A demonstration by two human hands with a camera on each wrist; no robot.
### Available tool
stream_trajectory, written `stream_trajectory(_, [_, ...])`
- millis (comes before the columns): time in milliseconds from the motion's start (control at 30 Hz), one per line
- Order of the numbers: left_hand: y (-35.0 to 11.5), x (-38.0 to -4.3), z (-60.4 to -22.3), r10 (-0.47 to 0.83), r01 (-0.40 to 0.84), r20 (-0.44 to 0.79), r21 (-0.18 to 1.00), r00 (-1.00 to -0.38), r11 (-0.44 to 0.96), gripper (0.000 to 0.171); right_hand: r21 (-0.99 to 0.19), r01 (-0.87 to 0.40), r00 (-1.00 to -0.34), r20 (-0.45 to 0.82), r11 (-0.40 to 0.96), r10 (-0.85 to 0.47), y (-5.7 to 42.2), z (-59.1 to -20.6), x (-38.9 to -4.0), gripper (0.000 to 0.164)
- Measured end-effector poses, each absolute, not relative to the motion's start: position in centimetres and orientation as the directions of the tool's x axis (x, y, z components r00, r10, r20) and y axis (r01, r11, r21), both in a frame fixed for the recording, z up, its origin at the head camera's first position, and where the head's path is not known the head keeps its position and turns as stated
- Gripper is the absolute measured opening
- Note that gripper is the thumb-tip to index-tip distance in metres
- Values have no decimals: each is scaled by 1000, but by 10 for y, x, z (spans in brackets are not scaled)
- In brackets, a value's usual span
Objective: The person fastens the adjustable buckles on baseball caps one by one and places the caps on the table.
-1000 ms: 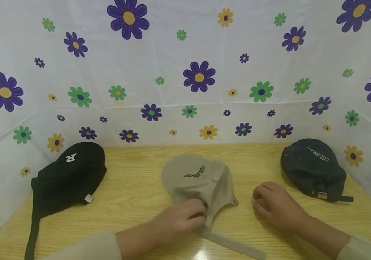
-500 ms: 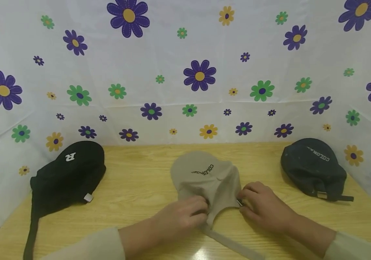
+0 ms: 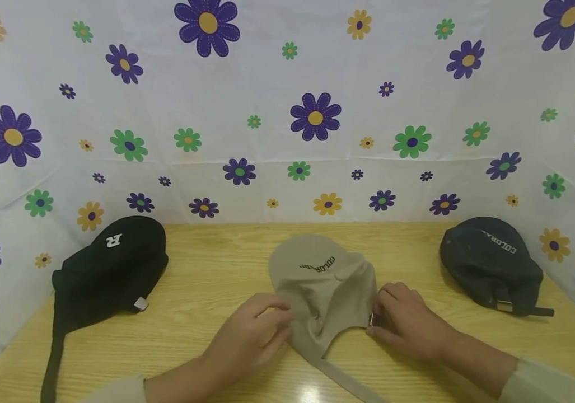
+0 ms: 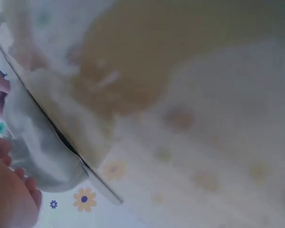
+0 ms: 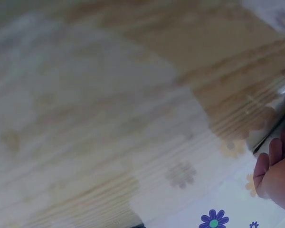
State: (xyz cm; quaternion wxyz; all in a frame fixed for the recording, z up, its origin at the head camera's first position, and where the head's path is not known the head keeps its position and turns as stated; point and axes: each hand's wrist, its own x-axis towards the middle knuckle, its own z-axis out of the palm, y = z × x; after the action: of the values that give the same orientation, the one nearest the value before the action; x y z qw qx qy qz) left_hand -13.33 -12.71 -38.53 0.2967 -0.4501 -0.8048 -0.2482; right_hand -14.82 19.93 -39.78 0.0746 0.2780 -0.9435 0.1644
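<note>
In the head view a beige baseball cap with dark lettering lies mid-table, its bill pointing away and its long strap trailing toward the front. My left hand is at the cap's left side with its fingers loosely bent and nothing gripped; the fingertips overlap the cloth's edge. At the opposite edge my right hand pinches the cap beside its metal buckle. The left wrist view shows the cap beyond the left hand. Part of the right hand appears at the right wrist view's edge.
A black cap with a white letter lies on the left of the wooden table, its strap hanging toward the front. A dark navy cap with a buckle lies on the right. Flower-printed cloth stands behind and at both sides.
My right hand has come left to the cap's buckle edge and taken hold there. The beige cap has shifted slightly right. My left hand has let go of the cloth and drawn left.
</note>
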Motion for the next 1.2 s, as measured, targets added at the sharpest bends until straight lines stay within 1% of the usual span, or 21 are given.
stream_trajectory(33, [-130, -129, -386, 553, 855, 699, 166, -453, 491, 22, -266, -550, -833, 237, 791, -500, 199, -398, -148, 26])
stream_trajectory(100, [-132, -119, -387, 519, 839, 697, 226, -494, 495, 24, -250, -567, -821, 254, 785, -512, 199, -397, -149, 26])
stream_trajectory(133, [-132, -115, -389, 512, 843, 702, 245, -495, 479, 27, -236, -579, -811, 266, 780, -521, 199, -397, -148, 27])
stream_trajectory(200, [-129, -108, -392, 519, 865, 713, 256, -471, 432, 30, -218, -601, -792, 289, 769, -538, 200, -396, -148, 25])
stream_trajectory(267, [-122, -105, -395, 549, 899, 729, 217, -409, 381, 32, -221, -613, -783, 300, 759, -545, 201, -396, -146, 22])
stream_trajectory(333, [-113, -104, -398, 589, 934, 738, 162, -330, 319, 31, -240, -615, -781, 311, 751, -541, 203, -397, -145, 17])
stream_trajectory(400, [-105, -105, -400, 626, 951, 730, 112, -275, 287, 28, -266, -624, -775, 332, 735, -538, 204, -398, -144, 14])
stream_trajectory(467, [-98, -108, -401, 664, 965, 716, 49, -214, 257, 26, -267, -657, -746, 367, 705, -556, 203, -399, -143, 16])
stream_trajectory(533, [-92, -111, -402, 708, 977, 693, -19, -139, 211, 23, -242, -705, -698, 407, 667, -590, 203, -401, -144, 21])
stream_trajectory(567, [-89, -112, -402, 732, 980, 672, -54, -107, 192, 19, -233, -721, -681, 413, 653, -605, 202, -401, -144, 22])
stream_trajectory(600, [-86, -114, -402, 759, 980, 648, -108, -56, 164, 16, -229, -732, -670, 411, 642, -618, 202, -401, -144, 23])
stream_trajectory(667, [-81, -115, -402, 814, 979, 581, -181, 25, 99, 16, -244, -725, -684, 366, 645, -631, 201, -400, -143, 24])
stream_trajectory(733, [-76, -114, -401, 877, 977, 476, -208, 59, 47, 24, -269, -697, -717, 294, 665, -632, 201, -398, -142, 28])
stream_trajectory(833, [-69, -109, -400, 962, 985, 271, -168, 1, 47, 38, -287, -657, -753, 206, 697, -625, 200, -396, -142, 34])
stream_trajectory(900, [-66, -105, -399, 986, 990, 159, -126, -48, 68, 43, -271, -663, -748, 203, 698, -631, 199, -396, -142, 36])
stream_trajectory(933, [-65, -103, -399, 991, 988, 119, -134, -57, 73, 43, -257, -672, -740, 215, 694, -637, 199, -395, -142, 36])
stream_trajectory(967, [-64, -102, -398, 993, 988, 98, -133, -64, 77, 42, -243, -683, -730, 229, 688, -644, 199, -396, -142, 36])
stream_trajectory(1033, [-63, -100, -398, 994, 986, 99, -159, -41, 57, 35, -211, -715, -698, 271, 666, -663, 199, -397, -142, 36])
stream_trajectory(1100, [-63, -99, -398, 994, 975, 107, -220, -17, 41, 27, -185, -741, -668, 307, 646, -678, 199, -398, -143, 35])
stream_trajectory(1133, [-64, -99, -397, 994, 968, 108, -250, -8, 35, 24, -179, -744, -663, 314, 644, -679, 199, -399, -143, 34])
stream_trajectory(1200, [-66, -100, -397, 996, 970, 89, -243, -7, 28, 21, -182, -736, -670, 333, 652, -664, 199, -401, -143, 32])
